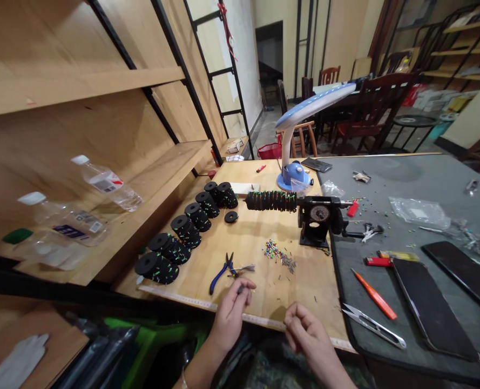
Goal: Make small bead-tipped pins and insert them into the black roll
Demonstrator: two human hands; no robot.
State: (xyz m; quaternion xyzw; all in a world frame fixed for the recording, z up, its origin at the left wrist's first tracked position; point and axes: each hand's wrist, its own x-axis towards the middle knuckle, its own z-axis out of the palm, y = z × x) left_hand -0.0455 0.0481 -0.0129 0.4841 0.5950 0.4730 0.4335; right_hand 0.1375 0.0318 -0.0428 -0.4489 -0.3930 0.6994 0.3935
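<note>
My left hand [232, 305] is above the table's front edge, its fingers curled round a small dark piece [241, 289] too small to name. To its right my right hand [304, 330] is closed in a pinch; whatever its fingertips hold, if anything, is hidden. Blue-handled pliers [220, 275] lie open just beyond my left hand. Past both hands is a pile of coloured beads [274, 249] beside small grey metal pieces [288, 263]. A hand-cranked winder [316, 216] carries a row of black discs [271, 200] wrapped with green and orange bits on its shaft.
Stacks of black spools [156, 267] line the table's left side, with one loose disc [231, 216] nearby. A blue lamp [292, 175] stands behind the winder. On the grey mat [345, 281] lie thread snips [373, 326], an orange tool [373, 294] and phones [430, 308]. Bottles [106, 181] occupy the left shelf.
</note>
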